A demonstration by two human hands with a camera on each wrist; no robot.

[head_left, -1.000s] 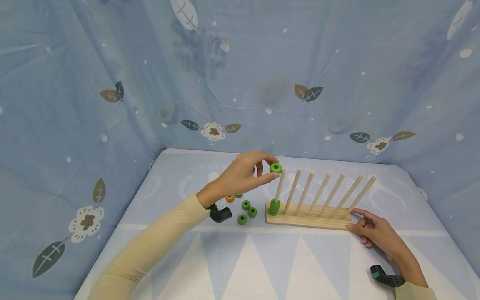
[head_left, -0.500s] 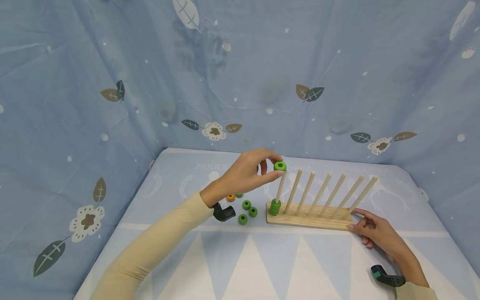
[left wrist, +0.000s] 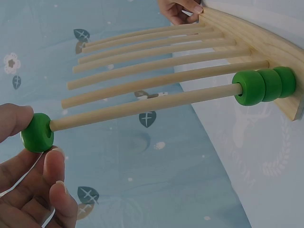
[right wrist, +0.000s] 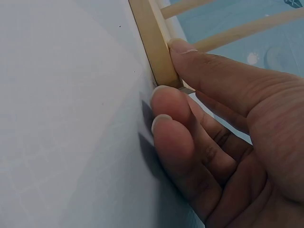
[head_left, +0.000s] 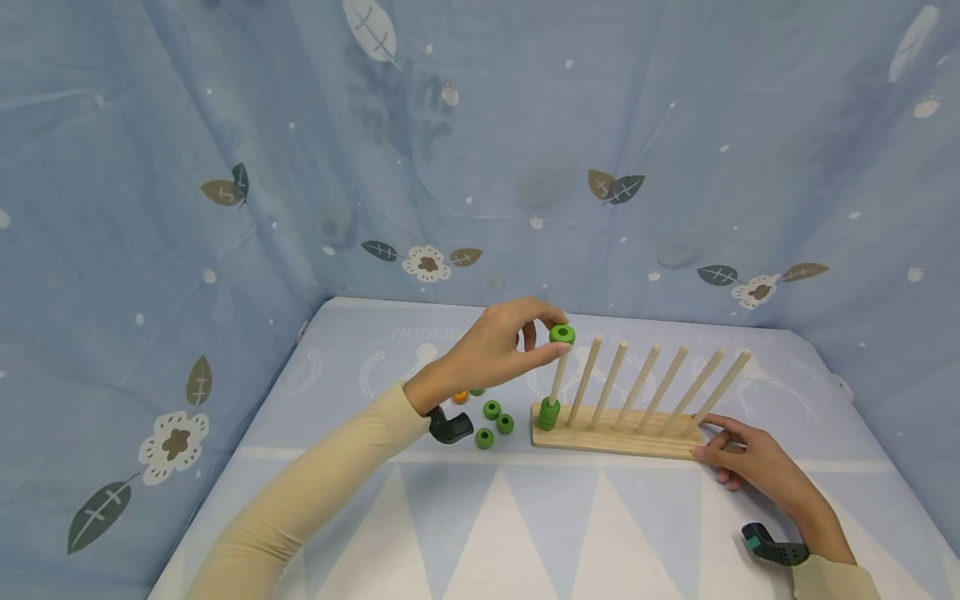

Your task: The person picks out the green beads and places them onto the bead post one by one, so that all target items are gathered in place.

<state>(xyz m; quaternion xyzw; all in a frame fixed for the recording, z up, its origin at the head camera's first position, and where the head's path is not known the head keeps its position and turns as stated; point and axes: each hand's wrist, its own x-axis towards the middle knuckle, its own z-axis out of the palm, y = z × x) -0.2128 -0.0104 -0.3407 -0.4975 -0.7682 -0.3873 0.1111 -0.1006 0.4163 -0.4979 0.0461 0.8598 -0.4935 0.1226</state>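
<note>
My left hand (head_left: 501,343) pinches a green bead (head_left: 562,334) between thumb and fingers at the top of the leftmost peg (head_left: 558,375). In the left wrist view, the hole of that green bead (left wrist: 38,133) meets the peg's tip. Three green beads (left wrist: 266,85) are stacked at the foot of the same peg. Several bare pegs (head_left: 633,392) rise from the wooden base (head_left: 615,446) to the right. My right hand (head_left: 753,462) grips the base's right end; the right wrist view shows the thumb against the base's edge (right wrist: 159,52).
Several loose green beads (head_left: 484,438) lie on the table left of the base. An orange bead (head_left: 461,397) sits behind them, partly hidden by the left wrist. Patterned blue cloth (head_left: 480,167) hangs behind the table (head_left: 480,533).
My left hand has moved slightly right, bringing the green bead from beside the leftmost peg to its top. The right hand keeps its grip on the base.
</note>
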